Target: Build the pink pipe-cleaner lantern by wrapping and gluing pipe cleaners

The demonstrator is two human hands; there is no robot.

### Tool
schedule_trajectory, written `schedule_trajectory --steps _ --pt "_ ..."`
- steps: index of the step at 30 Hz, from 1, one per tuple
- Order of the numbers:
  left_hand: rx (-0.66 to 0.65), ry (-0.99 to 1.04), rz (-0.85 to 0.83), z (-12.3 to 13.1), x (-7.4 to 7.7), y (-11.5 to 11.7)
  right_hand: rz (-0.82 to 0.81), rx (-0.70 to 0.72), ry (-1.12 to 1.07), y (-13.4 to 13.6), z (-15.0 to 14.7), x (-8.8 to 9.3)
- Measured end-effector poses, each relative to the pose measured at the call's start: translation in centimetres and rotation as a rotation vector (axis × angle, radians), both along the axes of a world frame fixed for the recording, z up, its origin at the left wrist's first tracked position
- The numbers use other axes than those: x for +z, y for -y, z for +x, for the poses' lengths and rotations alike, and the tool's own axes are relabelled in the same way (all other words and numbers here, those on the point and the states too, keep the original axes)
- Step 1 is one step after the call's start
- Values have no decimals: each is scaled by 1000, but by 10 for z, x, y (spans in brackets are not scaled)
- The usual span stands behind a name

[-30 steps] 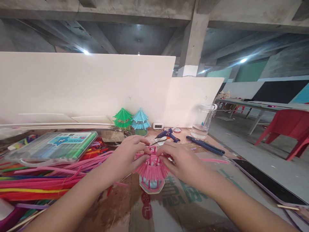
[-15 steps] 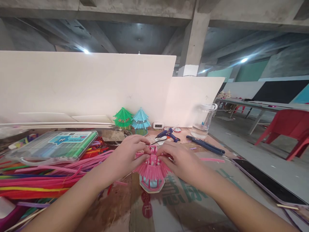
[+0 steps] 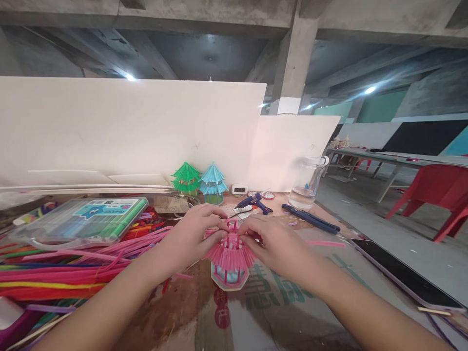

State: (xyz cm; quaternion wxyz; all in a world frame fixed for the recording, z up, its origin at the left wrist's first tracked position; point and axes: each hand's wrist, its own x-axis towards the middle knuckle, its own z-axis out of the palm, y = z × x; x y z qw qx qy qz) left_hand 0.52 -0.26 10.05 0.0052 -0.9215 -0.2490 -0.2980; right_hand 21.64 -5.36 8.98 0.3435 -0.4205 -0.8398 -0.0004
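A small pink pavilion model stands upright on the table in front of me, with a fringed pink roof, thin posts and a pale octagonal base. My left hand pinches the top frame of the model from the left, fingers closed. From the right, my right hand grips the same upper frame between thumb and fingers. The fingertips partly hide the small posts and ring at the top. Behind my hands lies a blue glue gun.
Pink, red and other coloured pipe cleaners pile up at left under a clear marker case. Green and blue pavilion models stand at the back. Pliers, a water jug and a phone are at right.
Both hands keep nearly the same hold at the top of the pink model. The model has shifted or turned very slightly.
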Motion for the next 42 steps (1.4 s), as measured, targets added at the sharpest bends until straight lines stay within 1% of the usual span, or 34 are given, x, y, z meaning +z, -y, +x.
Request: schedule_trajectory --steps 15,29,36,42 --pt "9 -3 -38 1 0 1 20 -15 47 4 0 6" --pt "17 -25 -18 0 1 1 94 -20 95 0 -3 0" --pt "11 -45 -6 0 2 2 92 -20 102 2 -2 1" --pt "18 -60 -18 2 3 2 136 -18 131 3 -2 3"
